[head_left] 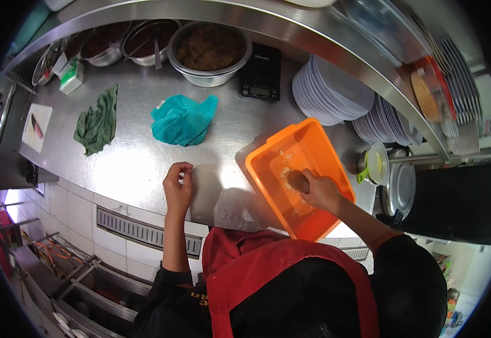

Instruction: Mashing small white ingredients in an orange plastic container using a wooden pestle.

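Observation:
My right hand [319, 190] reaches into an orange plastic tub [270, 158] and grips a brown, rounded object [298, 181]; whether it is a tool or a food item cannot be told. Small pale pieces [286, 172] lie on the tub's bottom beside it. The tub stands tilted across the front edge of the steel worktop [135, 126]. To its left, my left hand [180, 181] hovers near the worktop's front, fingers curled inward, with nothing visible in them. A turquoise cloth [182, 120] lies bunched beyond my left hand.
A green cloth [97, 122] and a knife [36, 126] on a white board [44, 139] lie left. At the back are sauce bowls [101, 55], a food-filled metal bowl [205, 80] and a black scale [260, 72]. Stacked plates [325, 88] and a strainer [374, 164] stand right, below a steel shelf [245, 19].

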A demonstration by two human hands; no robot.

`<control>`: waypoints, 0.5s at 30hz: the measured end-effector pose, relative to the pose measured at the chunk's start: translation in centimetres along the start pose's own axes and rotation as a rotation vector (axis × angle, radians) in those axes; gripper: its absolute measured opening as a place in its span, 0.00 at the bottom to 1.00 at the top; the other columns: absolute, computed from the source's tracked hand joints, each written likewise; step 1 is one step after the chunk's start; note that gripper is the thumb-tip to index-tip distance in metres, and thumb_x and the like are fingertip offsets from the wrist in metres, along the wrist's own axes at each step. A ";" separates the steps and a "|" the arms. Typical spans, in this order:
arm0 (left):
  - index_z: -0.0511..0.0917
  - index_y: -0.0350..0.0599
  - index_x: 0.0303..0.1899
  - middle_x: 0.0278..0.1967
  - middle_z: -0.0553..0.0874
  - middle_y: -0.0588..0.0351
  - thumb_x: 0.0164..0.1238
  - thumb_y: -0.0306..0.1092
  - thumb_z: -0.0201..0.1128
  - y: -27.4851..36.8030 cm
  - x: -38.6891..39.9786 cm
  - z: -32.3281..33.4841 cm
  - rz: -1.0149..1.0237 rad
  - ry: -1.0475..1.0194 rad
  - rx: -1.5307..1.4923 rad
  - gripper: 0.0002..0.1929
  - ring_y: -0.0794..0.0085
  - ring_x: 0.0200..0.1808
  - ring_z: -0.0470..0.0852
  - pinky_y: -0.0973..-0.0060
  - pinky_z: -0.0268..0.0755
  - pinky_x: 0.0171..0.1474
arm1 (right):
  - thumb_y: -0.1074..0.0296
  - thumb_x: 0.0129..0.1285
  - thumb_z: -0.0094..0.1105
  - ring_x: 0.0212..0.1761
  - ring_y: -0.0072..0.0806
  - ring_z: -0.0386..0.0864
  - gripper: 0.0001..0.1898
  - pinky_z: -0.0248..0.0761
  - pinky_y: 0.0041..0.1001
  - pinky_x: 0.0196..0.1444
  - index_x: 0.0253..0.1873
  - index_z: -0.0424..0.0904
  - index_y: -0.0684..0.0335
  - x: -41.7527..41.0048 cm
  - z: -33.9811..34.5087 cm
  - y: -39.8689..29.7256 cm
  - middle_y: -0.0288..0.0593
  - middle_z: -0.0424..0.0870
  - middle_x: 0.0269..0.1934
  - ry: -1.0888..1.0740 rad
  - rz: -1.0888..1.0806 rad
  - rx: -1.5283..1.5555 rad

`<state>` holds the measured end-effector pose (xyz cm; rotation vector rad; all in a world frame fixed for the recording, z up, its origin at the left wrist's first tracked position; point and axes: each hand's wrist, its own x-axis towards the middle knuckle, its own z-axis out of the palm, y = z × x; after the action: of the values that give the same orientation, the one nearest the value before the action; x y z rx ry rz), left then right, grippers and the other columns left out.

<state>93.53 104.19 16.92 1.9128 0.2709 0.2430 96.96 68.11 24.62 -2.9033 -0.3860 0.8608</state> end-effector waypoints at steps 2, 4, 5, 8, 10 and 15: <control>0.78 0.37 0.38 0.37 0.82 0.51 0.57 0.17 0.55 -1.6 -1.1 -0.7 0.056 0.130 0.040 0.09 0.68 0.39 0.82 0.74 0.72 0.38 | 0.59 0.52 0.66 0.36 0.53 0.81 0.28 0.75 0.46 0.39 0.56 0.65 0.59 -0.1 0.4 0.3 0.55 0.82 0.33 -0.016 0.015 -0.006; 0.77 0.37 0.39 0.38 0.81 0.48 0.52 0.16 0.54 -3.8 -1.8 -2.1 0.109 0.234 0.145 0.12 0.59 0.42 0.80 0.69 0.71 0.46 | 0.60 0.53 0.66 0.36 0.53 0.82 0.28 0.75 0.47 0.36 0.56 0.63 0.56 0.0 1.0 0.5 0.55 0.82 0.32 0.049 -0.003 -0.009; 0.77 0.38 0.40 0.38 0.81 0.48 0.51 0.16 0.54 -4.6 -2.1 -2.7 0.146 0.303 0.192 0.13 0.57 0.42 0.79 0.67 0.71 0.48 | 0.60 0.53 0.66 0.36 0.53 0.82 0.28 0.75 0.47 0.36 0.56 0.63 0.56 -0.1 1.1 0.3 0.55 0.82 0.32 0.036 -0.004 -0.022; 0.77 0.39 0.38 0.40 0.82 0.49 0.52 0.17 0.55 -5.7 -3.0 -4.4 0.144 0.370 0.367 0.11 0.56 0.42 0.78 0.66 0.70 0.49 | 0.59 0.52 0.66 0.36 0.54 0.81 0.30 0.75 0.48 0.38 0.59 0.62 0.56 0.0 0.6 -0.2 0.54 0.82 0.33 -0.024 0.054 -0.060; 0.77 0.39 0.37 0.40 0.82 0.50 0.52 0.17 0.56 -7.1 -3.6 -5.1 0.142 0.377 0.403 0.11 0.56 0.42 0.78 0.66 0.69 0.49 | 0.59 0.52 0.66 0.35 0.54 0.82 0.32 0.75 0.48 0.39 0.60 0.61 0.57 0.4 0.2 -0.1 0.55 0.82 0.33 -0.033 0.055 -0.016; 0.77 0.42 0.36 0.39 0.82 0.52 0.52 0.18 0.58 -8.2 -3.9 -4.9 0.187 0.391 0.481 0.09 0.58 0.41 0.78 0.65 0.68 0.46 | 0.59 0.52 0.67 0.36 0.55 0.81 0.32 0.75 0.48 0.39 0.60 0.61 0.57 0.8 0.1 0.0 0.56 0.82 0.33 -0.085 0.048 -0.032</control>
<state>87.78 110.16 10.73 2.3612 0.4406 0.7356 97.56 68.32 24.05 -2.9230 -0.3411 0.9973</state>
